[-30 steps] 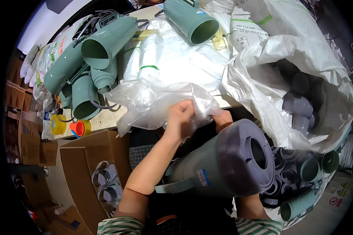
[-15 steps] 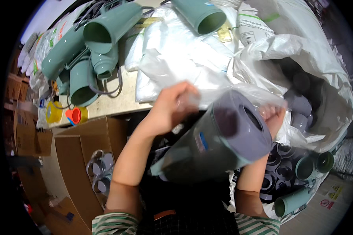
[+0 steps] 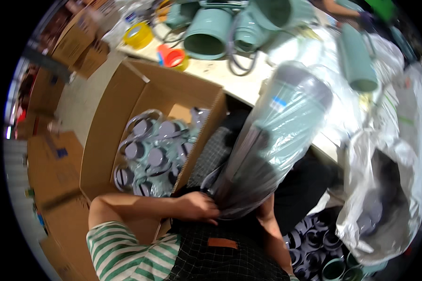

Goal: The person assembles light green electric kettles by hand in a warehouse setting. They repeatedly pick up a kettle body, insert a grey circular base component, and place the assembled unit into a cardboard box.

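A light green thermos jug (image 3: 286, 117) with grey-purple ends is inside a clear plastic bag (image 3: 248, 175), slanting from my lap up toward the table. My left hand (image 3: 199, 206) is closed at the bag's lower end, its fingers curled against the plastic. My right hand (image 3: 266, 210) is at the right side of the bag's lower end, with its fingers hidden behind the bagged jug. To the left, an open cardboard box (image 3: 138, 91) holds several bagged jugs (image 3: 157, 157) with grey-purple tops.
Green jug bodies (image 3: 206, 35), yellow tape (image 3: 138, 36) and an orange ring (image 3: 175, 57) sit on the table (image 3: 215, 72). A white sack (image 3: 356, 234) with grey parts stands at right, beside dark ring-shaped parts (image 3: 314, 241). Another person's arm (image 3: 337, 8) shows top right.
The jug, seen with its grey-purple end toward me before, is now sheathed in the clear bag. My hands have come down to its lower end. The view has swung left toward the box.
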Demonstrator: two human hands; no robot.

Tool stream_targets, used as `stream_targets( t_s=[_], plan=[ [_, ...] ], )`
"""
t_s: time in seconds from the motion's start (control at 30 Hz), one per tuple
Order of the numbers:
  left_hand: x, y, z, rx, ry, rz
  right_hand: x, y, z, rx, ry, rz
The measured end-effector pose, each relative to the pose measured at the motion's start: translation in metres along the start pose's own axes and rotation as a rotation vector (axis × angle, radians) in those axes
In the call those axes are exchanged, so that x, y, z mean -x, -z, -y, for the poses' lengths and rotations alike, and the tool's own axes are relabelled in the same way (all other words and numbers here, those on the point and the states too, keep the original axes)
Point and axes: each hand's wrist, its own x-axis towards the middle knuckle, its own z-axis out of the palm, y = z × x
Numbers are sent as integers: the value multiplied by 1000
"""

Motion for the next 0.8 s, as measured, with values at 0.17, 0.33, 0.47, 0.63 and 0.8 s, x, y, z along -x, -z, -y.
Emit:
stream_targets(
  t_s=[0.17, 0.33, 0.47, 0.63, 0.8],
  plan=[
    [-12, -36, -19, -241, 211, -160, -57, -117, 101, 241, 396, 464],
    [-1, 109, -55, 25, 600, -514, -109, -175, 95, 320, 30, 660],
    [74, 185, 60, 1211, 294, -1445, -110, -155, 115, -18, -253, 697],
    [83, 183, 254, 1598, -86, -2380, -66, -48, 62, -46, -305, 47],
    [63, 49, 387, 1798, -44, -2407, -43, 7, 53, 50, -331, -337]
  ],
)
